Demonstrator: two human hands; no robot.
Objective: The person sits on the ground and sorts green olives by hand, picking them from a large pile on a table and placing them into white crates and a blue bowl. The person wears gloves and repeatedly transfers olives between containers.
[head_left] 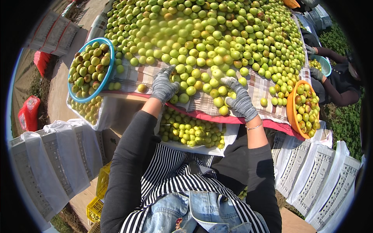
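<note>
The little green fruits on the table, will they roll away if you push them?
Probably: the green fruits look round and smooth, so a nudge from the left hand or right hand may roll them. The checked cloth may slow them. They look firm.

Grey knit gloves (163, 86), black sleeves (124, 163) — striped apron (167, 182), blue jeans (194, 213).

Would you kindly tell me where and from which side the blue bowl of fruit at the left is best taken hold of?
Probably by the blue bowl's rim, from the near right side, where it faces the left hand. It is round, handle-free and heaped with green and brownish fruit, so both hands on opposite edges would keep it level.
</note>
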